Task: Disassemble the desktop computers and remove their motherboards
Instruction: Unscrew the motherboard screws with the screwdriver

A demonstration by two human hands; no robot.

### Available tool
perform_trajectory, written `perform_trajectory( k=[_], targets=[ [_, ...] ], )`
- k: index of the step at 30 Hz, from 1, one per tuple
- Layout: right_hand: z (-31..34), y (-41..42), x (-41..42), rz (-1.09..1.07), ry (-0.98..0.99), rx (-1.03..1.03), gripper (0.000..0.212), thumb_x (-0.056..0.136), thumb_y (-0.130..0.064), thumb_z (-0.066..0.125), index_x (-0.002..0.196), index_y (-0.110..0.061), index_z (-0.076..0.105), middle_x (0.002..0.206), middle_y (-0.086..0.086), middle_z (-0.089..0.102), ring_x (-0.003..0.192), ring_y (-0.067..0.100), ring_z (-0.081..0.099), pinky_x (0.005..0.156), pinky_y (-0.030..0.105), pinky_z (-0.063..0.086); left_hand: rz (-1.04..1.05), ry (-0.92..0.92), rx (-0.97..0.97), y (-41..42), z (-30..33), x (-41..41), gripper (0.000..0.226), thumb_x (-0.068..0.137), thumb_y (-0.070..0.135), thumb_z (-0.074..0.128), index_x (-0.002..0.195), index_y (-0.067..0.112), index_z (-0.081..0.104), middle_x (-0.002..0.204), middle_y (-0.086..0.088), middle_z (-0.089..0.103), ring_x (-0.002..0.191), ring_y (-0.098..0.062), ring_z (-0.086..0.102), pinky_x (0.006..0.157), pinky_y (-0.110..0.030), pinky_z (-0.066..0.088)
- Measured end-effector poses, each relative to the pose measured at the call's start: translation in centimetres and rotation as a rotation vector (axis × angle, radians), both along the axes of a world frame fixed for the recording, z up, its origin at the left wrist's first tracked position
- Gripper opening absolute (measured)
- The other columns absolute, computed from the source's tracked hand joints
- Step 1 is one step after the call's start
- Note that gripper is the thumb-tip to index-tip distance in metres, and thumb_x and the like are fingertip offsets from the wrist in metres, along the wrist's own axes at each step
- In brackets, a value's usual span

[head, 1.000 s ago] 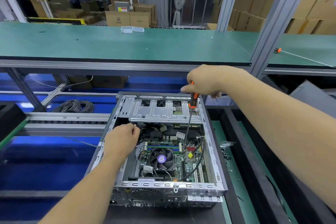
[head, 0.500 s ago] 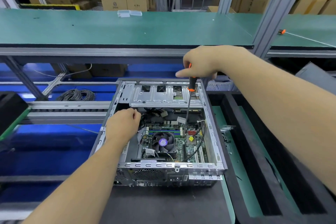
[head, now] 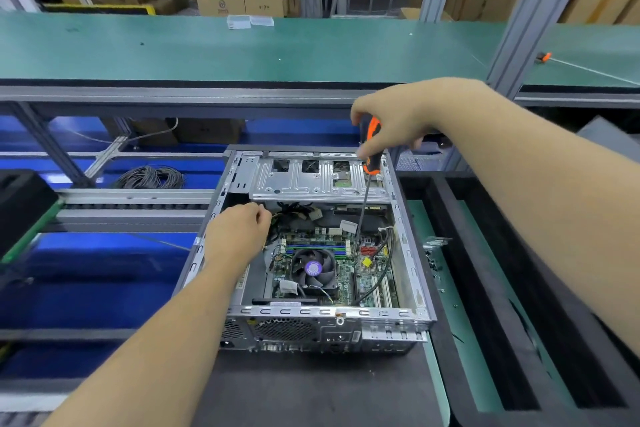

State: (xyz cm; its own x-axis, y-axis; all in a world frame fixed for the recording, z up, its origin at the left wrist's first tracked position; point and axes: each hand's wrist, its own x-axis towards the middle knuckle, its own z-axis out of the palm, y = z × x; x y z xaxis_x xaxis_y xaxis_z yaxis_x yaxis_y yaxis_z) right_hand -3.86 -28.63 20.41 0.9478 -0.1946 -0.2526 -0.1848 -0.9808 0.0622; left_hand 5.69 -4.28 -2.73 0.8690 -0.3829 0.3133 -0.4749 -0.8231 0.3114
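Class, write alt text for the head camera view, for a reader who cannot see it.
A person's right hand grips an orange-and-black screwdriver, its shaft reaching down into an open desktop computer case. The left hand rests inside near cables, beside the motherboard and its cooling fan.

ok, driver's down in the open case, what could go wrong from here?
1. The screwdriver shaft runs down among loose cables above the motherboard; a slip could gouge the board.
2. The left hand is by the case edge and wiring; it might snag.
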Motion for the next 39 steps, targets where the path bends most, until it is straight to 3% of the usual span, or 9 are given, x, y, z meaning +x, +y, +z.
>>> perform_trajectory(
  k=[2,5,8,10,14,17,21,33,39],
  targets=[
    [-0.1,0.2,0.0,-0.032,-0.031,-0.065,0.052,0.095,-0.061,0.048,0.093,-0.011,0.06,0.078,0.008,0.069,0.051,0.024,0.067,0.055,0.031,0.05,-0.001,-0.008,-0.004,-0.1,0.0,0.0,0.046,0.099,0.029,0.044,0.055,0.018,0.037,0.047,0.003,0.042,0.043,-0.016,0.04,0.044,-0.025,0.027],
    [-0.4,0.0,-0.1,0.116,-0.085,0.0,0.015,0.093,-0.036,0.061,0.097,-0.022,0.061,0.085,-0.006,0.065,0.073,0.02,0.062,0.068,0.036,0.053,-0.039,-0.024,0.009,-0.1,0.0,-0.3,0.048,0.1,0.028,0.045,0.054,0.017,0.034,0.046,0.003,0.038,0.042,-0.015,0.035,0.044,-0.026,0.024],
    [-0.5,0.1,-0.3,0.092,-0.088,0.046,0.032,0.088,-0.046,0.066,0.107,-0.023,0.056,0.094,-0.006,0.063,0.082,0.021,0.061,0.075,0.04,0.054,-0.101,0.042,-0.039,-1.0,1.3,-1.4,0.052,0.1,0.026,0.047,0.053,0.018,0.028,0.044,0.005,0.029,0.043,-0.016,0.027,0.045,-0.027,0.02],
    [-1.3,0.2,0.0,0.035,-0.168,-0.007,0.047,0.091,-0.061,0.056,0.098,-0.014,0.057,0.093,0.003,0.064,0.082,0.026,0.061,0.072,0.038,0.051,-0.013,0.275,-0.366,-3.2,2.3,-2.6,0.049,0.098,0.022,0.047,0.052,0.017,0.03,0.042,0.008,0.027,0.045,-0.016,0.025,0.048,-0.029,0.02],
    [-3.2,-0.2,-0.4,0.065,-0.447,0.212,0.024,0.092,-0.031,0.068,0.107,-0.019,0.055,0.109,0.005,0.06,0.093,0.024,0.055,0.083,0.035,0.045,0.232,1.215,-1.357,-8.4,2.8,-5.5,0.029,0.102,0.017,0.044,0.074,0.012,0.049,0.048,0.005,0.032,0.041,-0.011,0.022,0.039,-0.023,0.021],
    [-4.8,-0.5,-1.2,0.032,-0.624,0.476,0.038,0.087,-0.015,0.071,0.121,-0.022,0.056,0.109,-0.004,0.063,0.096,0.018,0.056,0.087,0.029,0.044,0.324,1.536,-1.618,-9.5,0.8,-7.2,0.027,0.11,0.018,0.033,0.098,0.006,0.055,0.061,0.001,0.038,0.049,-0.01,0.026,0.044,-0.021,0.026],
    [-7.5,-0.1,-1.5,-0.101,-0.949,0.577,0.032,0.089,-0.032,0.072,0.118,-0.022,0.066,0.107,0.0,0.054,0.089,0.013,0.052,0.085,0.021,0.042,0.442,1.579,-1.661,-9.4,-0.9,-7.9,0.035,0.1,-0.008,0.027,0.126,-0.003,0.049,0.087,-0.009,0.047,0.062,-0.012,0.035,0.058,-0.025,0.035],
    [-8.4,0.3,-2.0,-0.035,-0.947,0.758,0.044,0.094,-0.007,0.059,0.137,-0.014,0.053,0.122,0.002,0.06,0.112,0.016,0.058,0.104,0.035,0.045,0.503,1.56,-1.587,-9.2,-1.0,-8.1,0.02,0.103,0.002,0.037,0.11,-0.002,0.055,0.087,-0.01,0.051,0.071,-0.018,0.047,0.064,-0.027,0.045],
    [-8.4,0.4,-2.1,-0.081,-1.045,0.567,0.04,0.089,-0.018,0.071,0.129,-0.016,0.063,0.112,0.006,0.06,0.1,0.015,0.055,0.097,0.025,0.043,0.571,1.527,-1.589,-9.1,-1.0,-8.1,0.02,0.1,0.0,0.04,0.089,0.001,0.056,0.08,-0.007,0.048,0.064,-0.017,0.043,0.061,-0.027,0.043]
  ],
)
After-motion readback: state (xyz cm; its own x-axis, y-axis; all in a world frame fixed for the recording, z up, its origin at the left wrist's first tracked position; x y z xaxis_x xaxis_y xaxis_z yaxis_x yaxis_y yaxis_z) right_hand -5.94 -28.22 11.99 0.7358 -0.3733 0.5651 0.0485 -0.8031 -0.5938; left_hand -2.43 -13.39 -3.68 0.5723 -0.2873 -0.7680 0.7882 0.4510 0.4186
